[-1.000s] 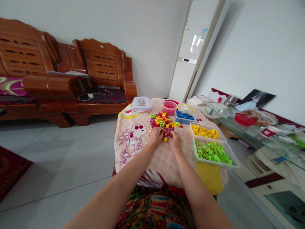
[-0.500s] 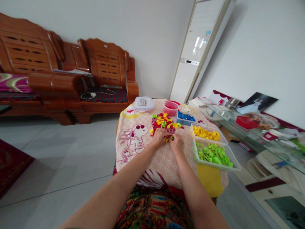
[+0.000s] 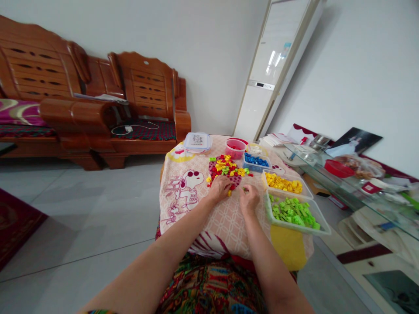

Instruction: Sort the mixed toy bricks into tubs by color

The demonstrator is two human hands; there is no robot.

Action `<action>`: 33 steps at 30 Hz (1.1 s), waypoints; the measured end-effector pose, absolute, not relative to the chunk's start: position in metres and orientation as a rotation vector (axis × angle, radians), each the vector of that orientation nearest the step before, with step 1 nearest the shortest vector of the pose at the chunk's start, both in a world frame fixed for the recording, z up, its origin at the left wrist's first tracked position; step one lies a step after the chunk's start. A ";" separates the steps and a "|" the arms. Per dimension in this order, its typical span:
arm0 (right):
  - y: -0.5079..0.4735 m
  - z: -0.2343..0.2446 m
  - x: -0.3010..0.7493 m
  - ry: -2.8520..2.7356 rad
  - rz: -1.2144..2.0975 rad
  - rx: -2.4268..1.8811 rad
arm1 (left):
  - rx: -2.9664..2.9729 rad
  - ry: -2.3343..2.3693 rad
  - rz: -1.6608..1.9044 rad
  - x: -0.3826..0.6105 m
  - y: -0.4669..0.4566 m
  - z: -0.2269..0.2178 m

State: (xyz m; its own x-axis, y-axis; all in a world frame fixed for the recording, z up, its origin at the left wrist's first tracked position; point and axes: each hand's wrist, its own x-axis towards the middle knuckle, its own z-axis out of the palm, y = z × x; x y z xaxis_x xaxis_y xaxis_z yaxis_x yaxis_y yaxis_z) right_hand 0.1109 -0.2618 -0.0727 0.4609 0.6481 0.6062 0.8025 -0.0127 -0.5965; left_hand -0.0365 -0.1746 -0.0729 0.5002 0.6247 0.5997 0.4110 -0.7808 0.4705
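On the cloth-covered table, my left hand (image 3: 220, 188) is curled at the near edge of a mixed pile of toy building blocks (image 3: 225, 165). Red and yellow blocks (image 3: 230, 192) show at its fingertips, partly hidden by the fingers. To the right of it and apart from it, my right hand (image 3: 249, 199) is closed in a pinch. A small green block (image 3: 245, 189) shows between its thumb and finger, mostly covered. The pile holds red, yellow and green blocks and lies on a dark red patterned patch.
Along the table's right side stand a tub of green blocks (image 3: 322, 220), a tub of yellow blocks (image 3: 307, 192), a tub of blue blocks (image 3: 257, 167) and a round pink tub (image 3: 235, 153). Stacked lids (image 3: 197, 141) lie at the back left. A glass shelf (image 3: 356, 187) stands beyond the right edge.
My right hand has moved right, away from my left hand, with the green block in its fingers. My left hand has stayed nearly in place by the pile.
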 end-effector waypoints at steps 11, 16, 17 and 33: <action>-0.320 -0.019 0.185 -0.992 -0.707 -1.646 | 2.091 1.089 1.339 -0.040 -0.170 -0.075; -0.317 -0.033 0.168 -1.124 -0.623 -1.622 | 1.908 1.120 1.366 -0.040 -0.167 -0.078; -0.313 -0.037 0.156 -1.200 -0.561 -1.622 | 1.888 1.124 1.379 -0.041 -0.167 -0.078; -0.210 -0.059 0.083 -1.751 -0.207 -1.966 | 1.540 1.300 1.587 -0.053 -0.171 -0.064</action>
State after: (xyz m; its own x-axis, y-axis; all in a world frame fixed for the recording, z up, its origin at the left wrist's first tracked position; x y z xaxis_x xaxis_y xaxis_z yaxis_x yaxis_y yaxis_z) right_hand 0.0833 -0.2104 -0.0588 0.1631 0.8890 0.4280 0.9642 -0.0518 -0.2599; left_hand -0.0530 -0.1710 -0.0640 -0.1756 0.8966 0.4065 0.2222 -0.3662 0.9036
